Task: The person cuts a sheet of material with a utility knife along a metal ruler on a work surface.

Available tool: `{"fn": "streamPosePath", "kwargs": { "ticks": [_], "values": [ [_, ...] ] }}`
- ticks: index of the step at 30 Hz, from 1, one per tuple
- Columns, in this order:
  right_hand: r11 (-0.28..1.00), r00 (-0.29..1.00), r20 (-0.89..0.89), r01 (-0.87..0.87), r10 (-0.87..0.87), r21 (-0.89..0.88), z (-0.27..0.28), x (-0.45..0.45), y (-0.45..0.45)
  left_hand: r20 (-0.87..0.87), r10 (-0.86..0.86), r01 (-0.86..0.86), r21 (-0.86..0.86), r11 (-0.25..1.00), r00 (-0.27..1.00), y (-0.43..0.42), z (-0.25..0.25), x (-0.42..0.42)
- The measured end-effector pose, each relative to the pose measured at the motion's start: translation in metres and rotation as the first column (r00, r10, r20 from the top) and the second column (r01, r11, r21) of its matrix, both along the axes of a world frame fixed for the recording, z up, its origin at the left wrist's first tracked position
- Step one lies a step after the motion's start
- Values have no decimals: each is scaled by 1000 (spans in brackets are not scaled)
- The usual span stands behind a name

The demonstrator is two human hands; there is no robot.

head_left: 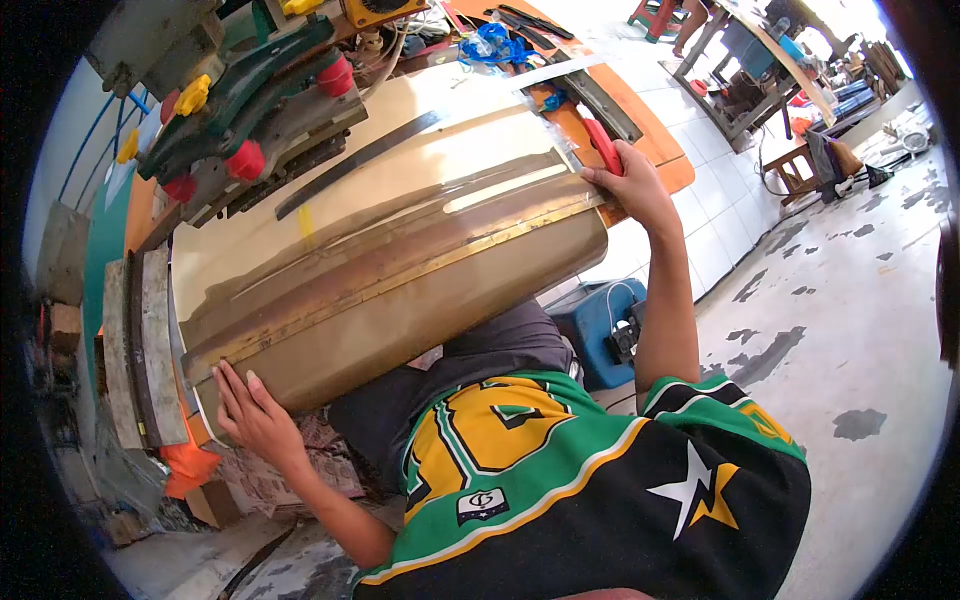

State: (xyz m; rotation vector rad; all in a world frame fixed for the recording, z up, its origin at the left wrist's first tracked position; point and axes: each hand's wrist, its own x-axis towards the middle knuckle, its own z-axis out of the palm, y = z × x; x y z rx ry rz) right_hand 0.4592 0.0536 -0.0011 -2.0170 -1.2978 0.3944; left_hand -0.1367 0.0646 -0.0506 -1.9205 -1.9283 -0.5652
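A beige flexible sheet (340, 240) spreads over the worktable and bends down over its front edge. Along that bend lies a long brownish metal straightedge (400, 272). My left hand (255, 415) rests on the straightedge's left end, fingers stretched out flat. At the far right end, my right hand (640, 190) grips a red cutter (602, 145), with its thumb near the straightedge's end. No blade shows on the cutter. A dark narrow strip (360, 160) lies on the sheet farther back.
A green-and-grey machine (250, 120) with red and yellow knobs overhangs the back left. Metal bars (150, 340) stand at the left edge. Blue plastic (495, 45) and tools lie at the back. A blue case (600, 330) stands on the floor. Another person's leg (690, 25) shows far off.
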Motion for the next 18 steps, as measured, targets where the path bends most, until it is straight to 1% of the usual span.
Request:
{"fn": "streamPosePath", "kwargs": {
  "ticks": [3, 7, 9, 12, 15, 18],
  "values": [
    [999, 1000, 7, -30, 30, -14, -3, 5, 1, 5, -20, 20, -2, 1000, 1000, 2, -1, -2],
    [1000, 1000, -15, -24, 24, -1, -3, 4, 0, -4, -1, 0, -23, 1000, 1000, 1, 4, 1],
    [1000, 1000, -8, 7, -7, 0, -5, 4, 0, -3, 9, -9, -26, 1000, 1000, 1, 4, 1],
    [1000, 1000, -3, 1, -1, 26, -8, 5, 1, -3, -10, 10, 2, 1000, 1000, 2, 2, 0],
    [1000, 999, -46, 1, 0, 14, -8, 7, 2, -14, 15, -15, 8, 1000, 1000, 3, 2, 1],
    [1000, 999, -42, 17, -17, -7, -9, 8, 3, 19, 18, -19, 43, 999, 1000, 3, -4, 0]
  ]
}}
